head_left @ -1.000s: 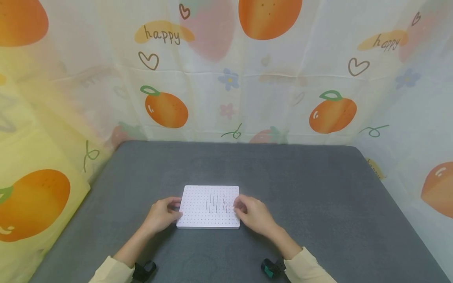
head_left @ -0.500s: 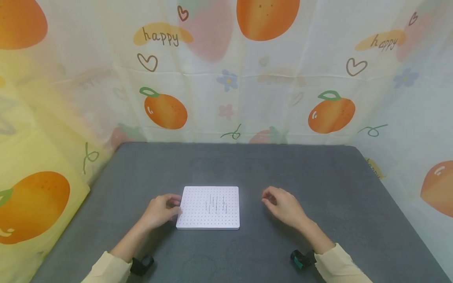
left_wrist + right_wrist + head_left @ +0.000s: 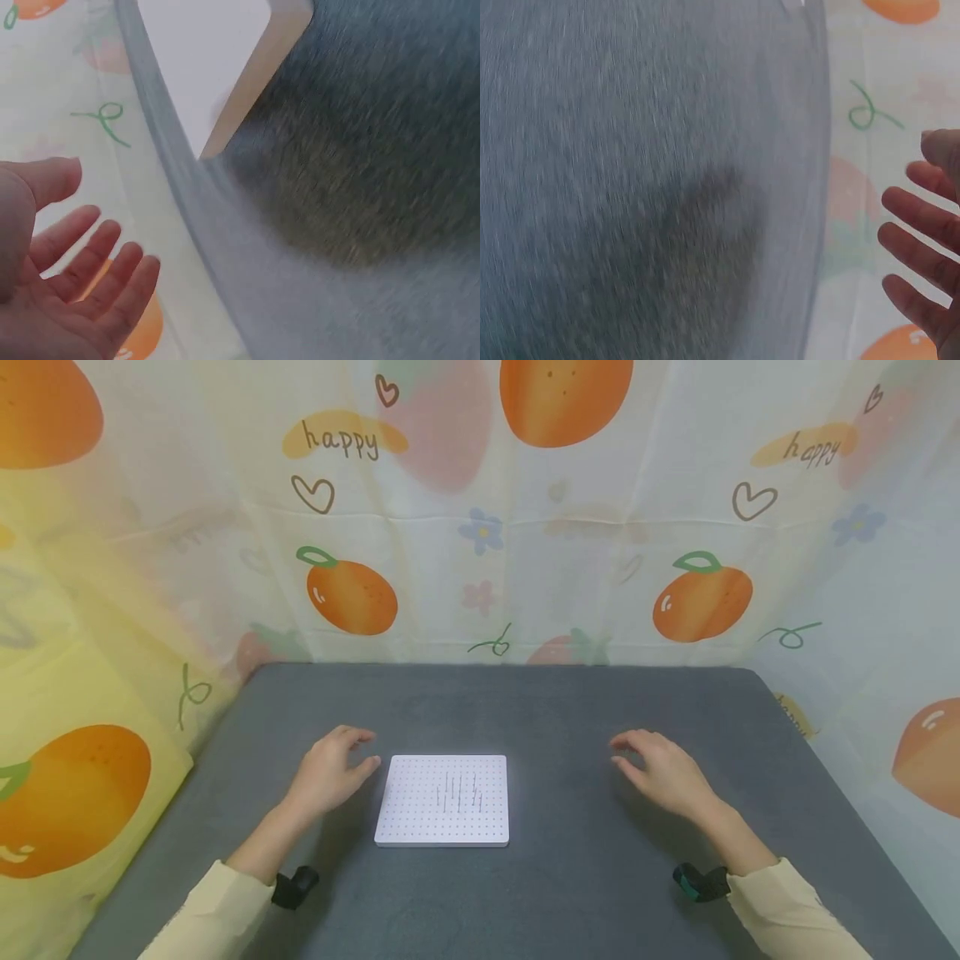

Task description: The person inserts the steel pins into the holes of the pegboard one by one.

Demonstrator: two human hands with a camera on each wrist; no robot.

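A white pegboard (image 3: 420,814) with rows of small holes lies flat on the grey table. Several thin dark pins (image 3: 459,793) stand up from its middle and right part. My left hand (image 3: 330,772) hovers just left of the board's far left corner, apart from it, fingers loosely bent and holding nothing. In the left wrist view, the left hand (image 3: 82,277) has its fingers spread beside the board's corner (image 3: 202,90). Well to the right of the board, my right hand (image 3: 663,772) is raised over the table with nothing in it; its fingers (image 3: 919,255) are spread.
The grey table (image 3: 555,877) spreads out around the board on all sides. Behind it and at both sides hangs a printed cloth (image 3: 570,577) with oranges and hearts. A dark wrist strap device (image 3: 296,887) sits at the left wrist, another device (image 3: 701,882) at the right.
My right hand has left the board's right edge and moved far right. The left hand has let go of the left edge and risen up and away. The board stays in place.
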